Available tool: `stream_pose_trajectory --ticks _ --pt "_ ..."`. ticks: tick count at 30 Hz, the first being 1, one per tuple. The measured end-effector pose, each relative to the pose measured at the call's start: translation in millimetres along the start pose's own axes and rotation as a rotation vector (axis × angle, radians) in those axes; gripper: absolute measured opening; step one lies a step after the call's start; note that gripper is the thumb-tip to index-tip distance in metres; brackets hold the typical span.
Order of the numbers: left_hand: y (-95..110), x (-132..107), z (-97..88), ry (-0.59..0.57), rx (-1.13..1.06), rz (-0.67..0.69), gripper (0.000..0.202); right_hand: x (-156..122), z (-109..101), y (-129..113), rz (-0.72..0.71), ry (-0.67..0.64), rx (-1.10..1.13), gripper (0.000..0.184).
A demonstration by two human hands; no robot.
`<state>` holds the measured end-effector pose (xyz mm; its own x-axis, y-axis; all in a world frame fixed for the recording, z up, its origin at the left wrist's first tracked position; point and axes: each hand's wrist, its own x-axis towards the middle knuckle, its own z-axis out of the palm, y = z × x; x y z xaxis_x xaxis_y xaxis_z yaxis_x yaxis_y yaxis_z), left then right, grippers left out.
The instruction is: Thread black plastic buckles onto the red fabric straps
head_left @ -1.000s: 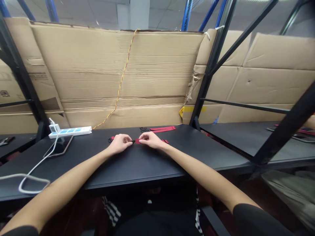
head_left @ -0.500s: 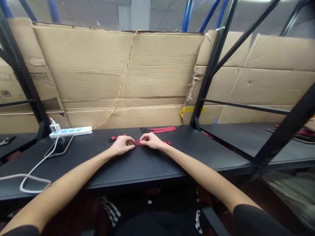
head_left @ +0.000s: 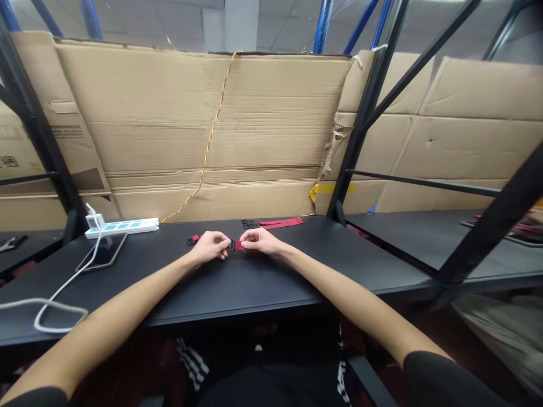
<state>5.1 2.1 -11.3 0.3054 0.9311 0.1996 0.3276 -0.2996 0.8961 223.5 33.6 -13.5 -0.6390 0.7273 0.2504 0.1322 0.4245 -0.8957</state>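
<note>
Left grip (head_left: pixel 210 246) and right grip (head_left: pixel 261 241) clamp a light, limp red strap (head_left: pixel 240 245) either side of its stiff black buckle (head_left: pixel 231 245).

the red cloth strap (head_left: pixel 240 245) is showing a matt weave, the black desk (head_left: pixel 263 288) a smooth matt top, and the corrugated cardboard (head_left: pixel 203 124) a rough papery face.

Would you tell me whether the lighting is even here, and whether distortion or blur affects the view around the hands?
In the head view, the wide lens bows the black table edge and tilts the steel upright; lighting is soft and even, without harsh glare; the left hand and right hand show no clear blur, though the red strap appears small.
</note>
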Motion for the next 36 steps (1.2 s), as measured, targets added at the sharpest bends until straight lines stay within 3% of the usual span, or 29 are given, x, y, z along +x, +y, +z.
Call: stream_pose_trajectory --ticks 3,9,16,21,24,30,36 --pt "1 -1 0.2 0.002 -0.046 -0.009 0.029 0 0 -1 0.016 -0.017 0.020 0.029" --pt "2 -2 0.0 0.003 -0.143 -0.030 0.030 1 1 -1 0.035 0.071 0.009 0.030" --pt "12 -7 6.9 -0.022 -0.004 0.006 0.022 0 4 1 -0.002 -0.051 0.076 0.029" --pt "20 -12 10.0 0.047 0.137 0.250 0.027 -1 7 0 0.011 -0.055 0.104 0.039" --pt "20 -12 8.5 0.072 0.230 0.364 0.011 0 7 -3 0.003 -0.040 0.062 0.042" --pt "12 0 -4.8 0.352 0.141 0.176 0.007 -3 -13 -8 -0.084 0.120 -0.398 0.036" --pt "13 1 -12.1 0.447 -0.146 -0.015 0.003 -11 -39 -4 0.037 -0.071 -0.598 0.048"
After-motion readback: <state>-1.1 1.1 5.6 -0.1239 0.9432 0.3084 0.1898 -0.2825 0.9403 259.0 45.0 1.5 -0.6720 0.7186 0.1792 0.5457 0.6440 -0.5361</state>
